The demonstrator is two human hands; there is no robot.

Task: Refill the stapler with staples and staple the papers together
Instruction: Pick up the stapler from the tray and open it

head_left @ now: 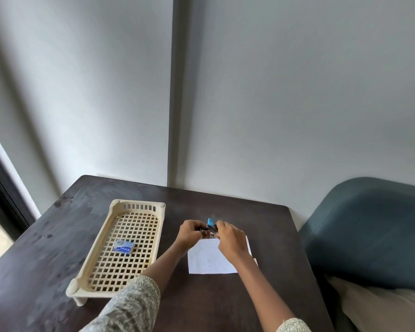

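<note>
Blue-topped and dark below, the stapler (211,225) is held up between both hands, just over the far edge of the papers (209,259). The left hand (189,232) is curled round its left end, fingers closed on the dark body. From the other side it is pinched by the right hand (229,238), fingertips bent in on the metal part under the blue cap. Whether the stapler's top is swung open cannot be told; too much is covered by fingers. The white papers are laid flat on the dark wooden table (268,226), partly hidden under the right wrist. To the left, well apart from the hands, a cream lattice tray (95,246) is seen, and the small blue staple box (123,246) is lying inside it, left of its middle. A teal chair (369,231) is set against the table's right side.
</note>
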